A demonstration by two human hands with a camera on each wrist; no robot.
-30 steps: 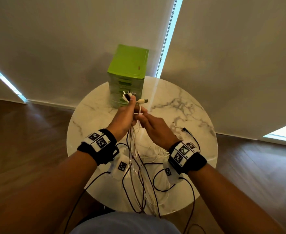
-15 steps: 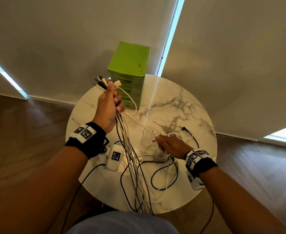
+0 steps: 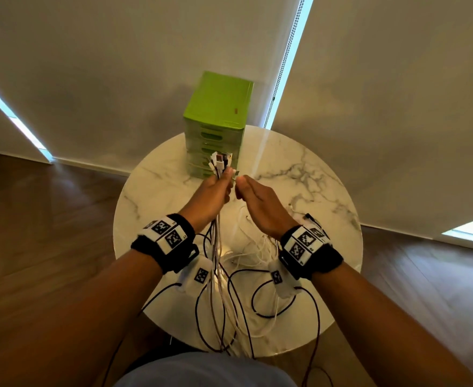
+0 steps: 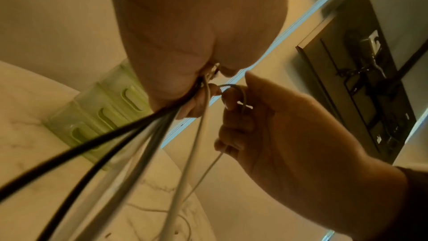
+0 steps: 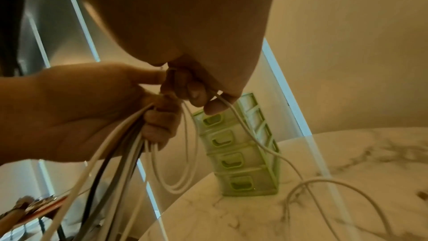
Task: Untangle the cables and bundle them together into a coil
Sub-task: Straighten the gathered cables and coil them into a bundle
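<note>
My left hand (image 3: 221, 182) grips a bundle of black and white cables (image 3: 218, 255) just below their plugs (image 3: 220, 161), which stick up above the fist. The strands hang down over the table's near edge. In the left wrist view the bundle (image 4: 129, 146) runs down from the fist. My right hand (image 3: 243, 183) is raised beside the left, almost touching it, and pinches the end of a thin white cable (image 5: 243, 122). That cable trails down to the table. Its looped end (image 4: 242, 96) shows between my right fingers (image 4: 234, 116).
A round white marble table (image 3: 308, 174) stands under my hands. On its far edge is a green drawer unit (image 3: 217, 118). Loose white and black cable loops (image 3: 250, 256) lie on the near half of the table. Wood floor surrounds it, and blinds hang behind.
My right hand has risen from the cables on the table, bringing a white cable end up to my left hand. My left hand has moved right, back over the middle of the table.
</note>
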